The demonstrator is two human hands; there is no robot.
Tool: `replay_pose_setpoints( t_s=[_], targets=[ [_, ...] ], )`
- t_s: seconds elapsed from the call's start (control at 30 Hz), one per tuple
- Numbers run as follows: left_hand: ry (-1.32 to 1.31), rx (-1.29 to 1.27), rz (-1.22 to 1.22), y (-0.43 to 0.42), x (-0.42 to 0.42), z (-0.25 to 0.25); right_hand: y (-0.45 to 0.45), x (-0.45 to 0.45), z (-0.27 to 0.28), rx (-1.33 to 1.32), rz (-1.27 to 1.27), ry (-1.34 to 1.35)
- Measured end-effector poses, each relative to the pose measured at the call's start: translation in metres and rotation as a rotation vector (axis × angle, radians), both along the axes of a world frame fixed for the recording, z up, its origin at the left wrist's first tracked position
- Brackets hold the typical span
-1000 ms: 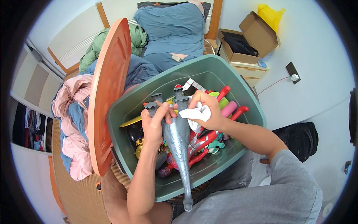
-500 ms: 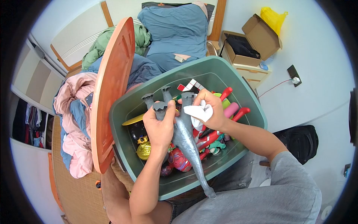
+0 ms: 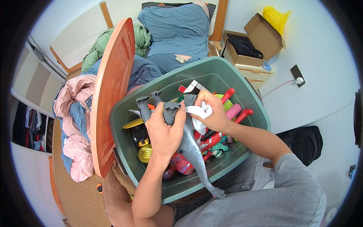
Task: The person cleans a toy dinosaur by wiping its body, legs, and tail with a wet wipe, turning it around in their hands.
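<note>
A grey long-necked toy dinosaur point(image 3: 193, 151) is tipped over above the green storage bin point(image 3: 261, 109), its feet turned up and its long neck reaching over the bin's near rim. My left hand point(image 3: 162, 136) wraps round one of its legs. My right hand point(image 3: 214, 113) pinches a white cloth point(image 3: 203, 111) against another leg, with fingers closed round both. Below the dinosaur lie toys, among them a yellow ribbed ball point(image 3: 145, 154), a pink cylinder point(image 3: 234, 111) and red-ended pieces point(image 3: 244, 115). The dinosaur and my hands hide part of the pile.
An orange lid point(image 3: 109, 102) stands on edge along the bin's left side. Behind are rumpled bedding point(image 3: 75, 90) and a blue pillow point(image 3: 174, 26). An open cardboard box point(image 3: 242, 56) sits on a cabinet at back right. A black bag point(image 3: 302, 145) rests against the right wall.
The dinosaur has turned a little: its head has swung right and its left-hand feet have moved left. My left hand has shifted slightly right, still gripping. The white cloth has changed its folds.
</note>
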State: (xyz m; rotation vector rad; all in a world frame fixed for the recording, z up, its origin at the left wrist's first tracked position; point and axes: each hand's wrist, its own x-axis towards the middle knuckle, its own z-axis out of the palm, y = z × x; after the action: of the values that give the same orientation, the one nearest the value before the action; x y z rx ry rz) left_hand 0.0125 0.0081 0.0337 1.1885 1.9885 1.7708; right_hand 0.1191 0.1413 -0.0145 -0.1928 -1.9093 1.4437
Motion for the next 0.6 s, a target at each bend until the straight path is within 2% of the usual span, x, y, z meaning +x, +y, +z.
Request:
replay_pose_setpoints(
  t_s=[0.03, 0.13, 0.23, 0.37, 0.53, 0.6],
  targets=[
    [0.042, -0.004, -0.005, 0.001, -0.001, -0.002, 0.001, 0.0, -0.003, 0.107, -0.091, -0.088],
    [0.151, -0.061, 0.001, 0.003, -0.005, -0.006, -0.002, -0.002, -0.006, -0.025, -0.101, -0.131],
    [0.144, -0.143, -0.006, 0.003, -0.005, -0.003, 0.0, -0.006, -0.009, 0.049, -0.138, -0.192],
    [0.182, -0.22, -0.024, 0.005, -0.01, -0.01, 0.005, -0.009, -0.012, 0.012, -0.114, -0.27],
    [0.256, -0.262, -0.035, 0.008, -0.014, -0.029, 0.009, -0.008, -0.014, 0.268, -0.02, -0.445],
    [0.247, -0.253, -0.032, 0.008, -0.012, -0.029, 0.009, -0.008, -0.013, 0.258, -0.012, -0.447]
  ],
)
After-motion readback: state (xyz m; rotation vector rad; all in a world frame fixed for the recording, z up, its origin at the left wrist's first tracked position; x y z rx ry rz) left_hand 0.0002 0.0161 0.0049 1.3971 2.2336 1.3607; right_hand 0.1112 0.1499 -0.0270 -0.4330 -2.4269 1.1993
